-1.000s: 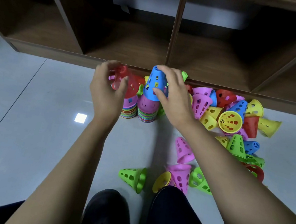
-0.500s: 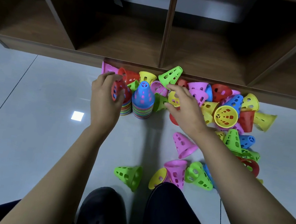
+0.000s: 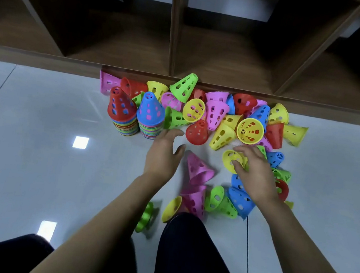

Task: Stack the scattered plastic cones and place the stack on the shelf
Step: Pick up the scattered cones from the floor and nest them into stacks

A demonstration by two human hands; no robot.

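Two stacks of cones stand on the floor: one topped by a red cone, one beside it topped by a blue cone. Several loose cones in pink, yellow, green, red and blue lie scattered to their right. My left hand hovers with spread fingers, holding nothing, just right of the blue-topped stack and near a loose red cone. A pink cone lies on its side between my hands. My right hand has its fingers curled on a yellow cone lying on its side.
A dark wooden shelf with open compartments runs along the back, its base edge right behind the cones. The floor is pale glossy tile. My knee in dark trousers is at the bottom, with more cones lying just in front of it.
My left hand left the red cone on the left stack and moved right. My right hand moved right and nearer, onto a yellow cone. The blue cone sits on the second stack.
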